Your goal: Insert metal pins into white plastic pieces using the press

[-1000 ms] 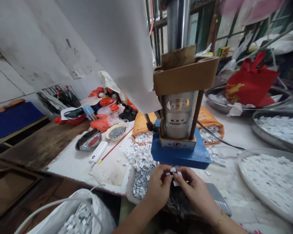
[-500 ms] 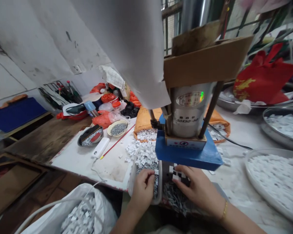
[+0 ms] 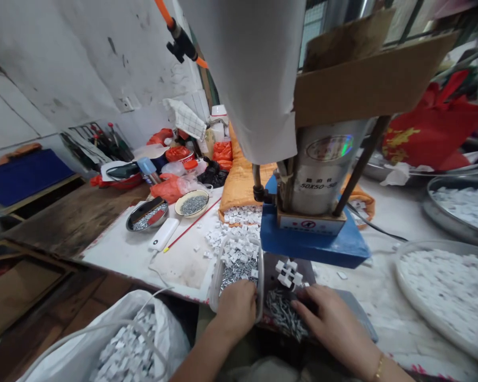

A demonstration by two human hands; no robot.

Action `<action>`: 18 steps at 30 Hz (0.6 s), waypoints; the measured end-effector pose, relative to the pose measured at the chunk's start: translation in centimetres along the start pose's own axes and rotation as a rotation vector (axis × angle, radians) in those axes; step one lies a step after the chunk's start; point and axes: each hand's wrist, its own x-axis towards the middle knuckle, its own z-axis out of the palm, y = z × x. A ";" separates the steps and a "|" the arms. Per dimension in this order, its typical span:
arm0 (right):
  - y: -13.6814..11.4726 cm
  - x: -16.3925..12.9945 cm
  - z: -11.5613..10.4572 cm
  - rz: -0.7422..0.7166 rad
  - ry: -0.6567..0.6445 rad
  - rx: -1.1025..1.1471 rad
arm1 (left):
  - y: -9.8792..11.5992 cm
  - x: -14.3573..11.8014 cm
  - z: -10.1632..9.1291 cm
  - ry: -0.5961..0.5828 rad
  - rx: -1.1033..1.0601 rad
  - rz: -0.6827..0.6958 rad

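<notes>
My left hand (image 3: 238,306) reaches into a clear plastic box (image 3: 259,281), its fingers curled down, tips hidden among nails. Whether they grip anything is hidden. Small grey nails (image 3: 233,274) and small white plastic clips (image 3: 239,250) fill the box. My right hand (image 3: 330,313) rests beside a pile of dark metal nails (image 3: 284,314), thumb and fingers apart, nothing seen between them. Just beyond its fingertips, a cluster of white clips (image 3: 289,273) sits on the dark plate below the blue press (image 3: 314,239).
A wide tray of white pieces (image 3: 442,297) stands at right. Left are a bowl of nails (image 3: 194,204), a metal bowl (image 3: 134,223), a white power bank (image 3: 164,234) and a red stick (image 3: 195,225). A white sack of clips (image 3: 175,329) sits below the table edge.
My left hand has gone deeper into the box. My right hand has drawn back from the white clips toward me, leaving them on the plate. The view has shifted slightly.
</notes>
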 end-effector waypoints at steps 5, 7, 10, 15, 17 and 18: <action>-0.1 0.6 0.3 0.094 -0.050 0.095 | -0.3 0.1 0.0 0.048 -0.065 0.005; 0.2 0.6 0.1 0.167 -0.048 0.258 | -0.8 0.0 -0.1 0.106 -0.155 -0.008; 0.3 0.4 -0.6 0.329 -0.009 0.545 | -1.4 0.0 -0.5 0.218 -0.335 -0.029; -1.0 -0.3 -1.1 0.590 -0.063 1.023 | 0.2 0.4 -1.1 0.294 -0.672 -0.090; -1.5 -0.5 -0.8 0.626 -0.067 1.163 | 1.9 0.3 -1.3 0.232 -0.858 -0.102; -1.7 -0.6 -0.6 0.631 -0.066 1.215 | 2.7 0.3 -1.3 0.199 -0.932 -0.086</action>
